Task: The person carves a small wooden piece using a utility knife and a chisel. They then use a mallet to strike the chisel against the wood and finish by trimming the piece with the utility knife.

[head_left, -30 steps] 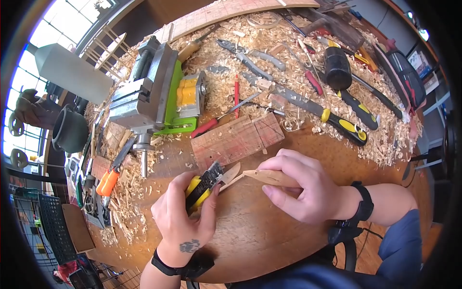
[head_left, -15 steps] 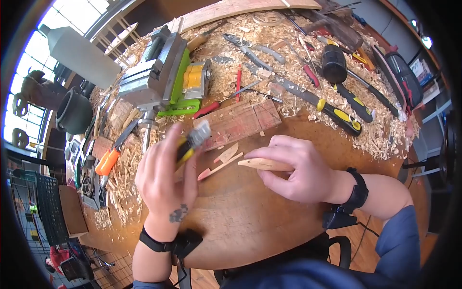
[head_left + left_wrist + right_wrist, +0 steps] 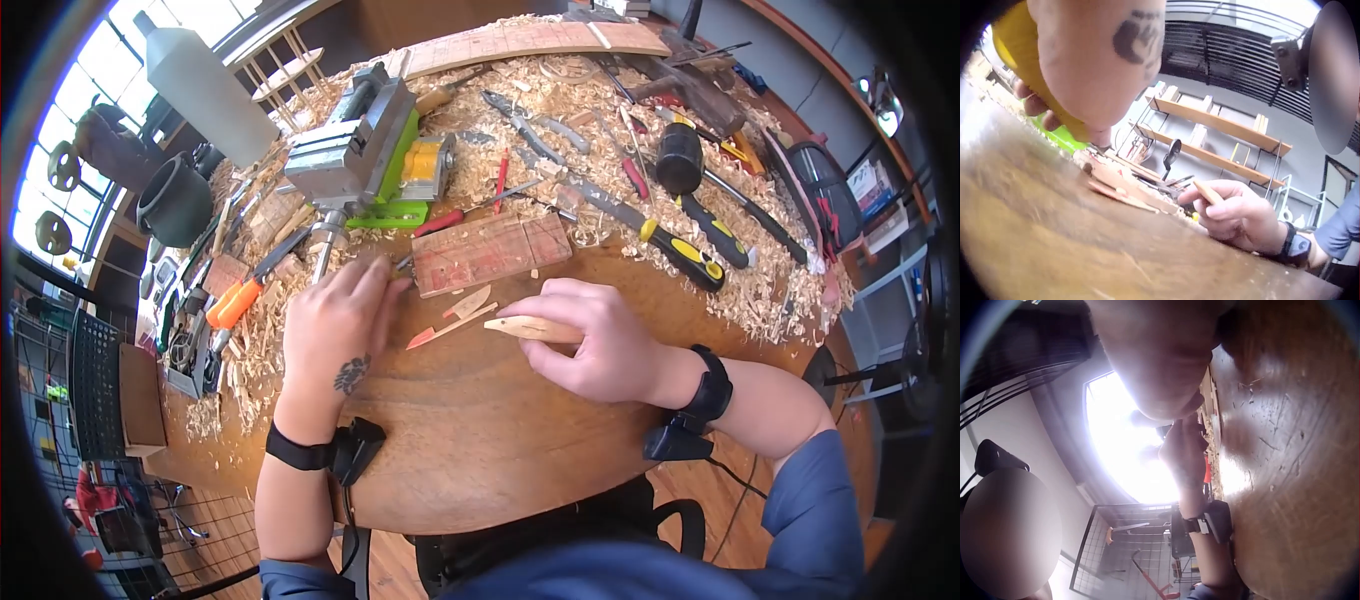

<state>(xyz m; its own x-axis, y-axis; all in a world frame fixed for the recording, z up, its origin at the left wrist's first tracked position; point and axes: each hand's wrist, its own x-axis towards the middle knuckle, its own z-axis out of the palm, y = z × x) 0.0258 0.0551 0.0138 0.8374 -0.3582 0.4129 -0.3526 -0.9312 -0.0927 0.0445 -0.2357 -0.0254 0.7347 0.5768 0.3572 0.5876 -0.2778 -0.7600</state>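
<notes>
In the head view my left hand (image 3: 340, 315) is over the left part of the table beside the vise, its back hiding most of what it grips. The left wrist view shows a yellow tool (image 3: 1016, 40) in that hand. Between thumb and fingers my right hand (image 3: 600, 345) pinches a small pale carved wooden piece (image 3: 540, 329), its tip pointing left. Between the hands lie a short wooden blade shape (image 3: 472, 302) and a thin wooden strip (image 3: 460, 326) with a red end. Behind them is a reddish wooden block (image 3: 490, 255).
A metal vise (image 3: 335, 160) stands at the back left near orange-handled pliers (image 3: 235, 303). Wood shavings (image 3: 470, 100) cover the back. A black mallet (image 3: 680, 158) and a yellow-black handled tool (image 3: 685, 256) lie right. A dark pot (image 3: 175, 200) is at far left.
My left hand has moved left and away from the wooden pieces with the yellow tool, turning its back upward. My right hand still pinches its piece, farther from the strip than at first.
</notes>
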